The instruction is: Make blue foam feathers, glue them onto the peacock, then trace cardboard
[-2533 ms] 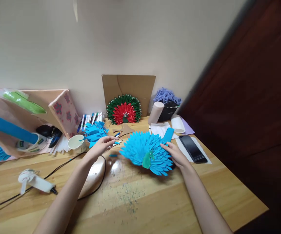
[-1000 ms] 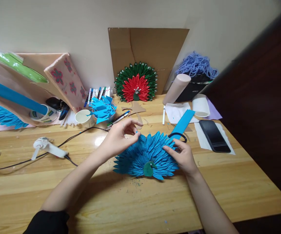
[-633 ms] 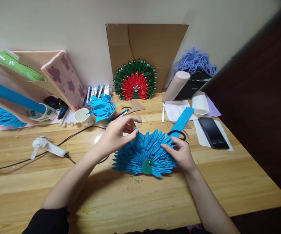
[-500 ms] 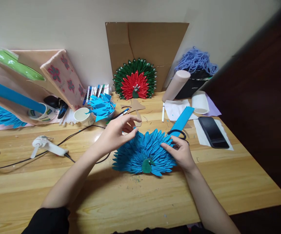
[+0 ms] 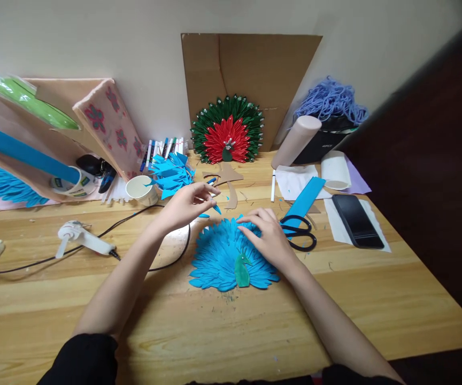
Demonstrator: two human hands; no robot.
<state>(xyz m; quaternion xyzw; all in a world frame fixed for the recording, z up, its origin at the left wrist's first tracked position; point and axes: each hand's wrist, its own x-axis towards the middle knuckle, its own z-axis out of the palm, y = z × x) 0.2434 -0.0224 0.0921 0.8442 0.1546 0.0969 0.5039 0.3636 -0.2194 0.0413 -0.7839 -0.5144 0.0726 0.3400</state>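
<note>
A blue peacock (image 5: pixel 218 256) made of layered folded feathers, with a green body and head (image 5: pixel 242 270), lies on the table in front of me. My left hand (image 5: pixel 191 206) is above its upper left edge, pinching a small blue feather piece (image 5: pixel 217 209) between thumb and fingertips. My right hand (image 5: pixel 269 235) rests at the upper right of the peacock, thumb and fingers closed around its top edge; part of the fan is hidden under it. Another blue piece (image 5: pixel 203 216) lies near my left hand. Black-handled scissors (image 5: pixel 301 233) lie right of my right hand, by a blue strip (image 5: pixel 305 200).
At the left lies a white glue gun (image 5: pixel 84 239) with its black cord. A paper cup (image 5: pixel 140 190) and a pile of blue cut pieces (image 5: pixel 171 174) stand behind. A green and red peacock (image 5: pixel 228 133) leans on cardboard (image 5: pixel 271 69). A phone (image 5: pixel 357 222) lies right.
The peacock has gone from tilted to lying flatter. My right hand has moved from its right edge to its top. My left hand has shifted left, and the pinched blue piece now shows.
</note>
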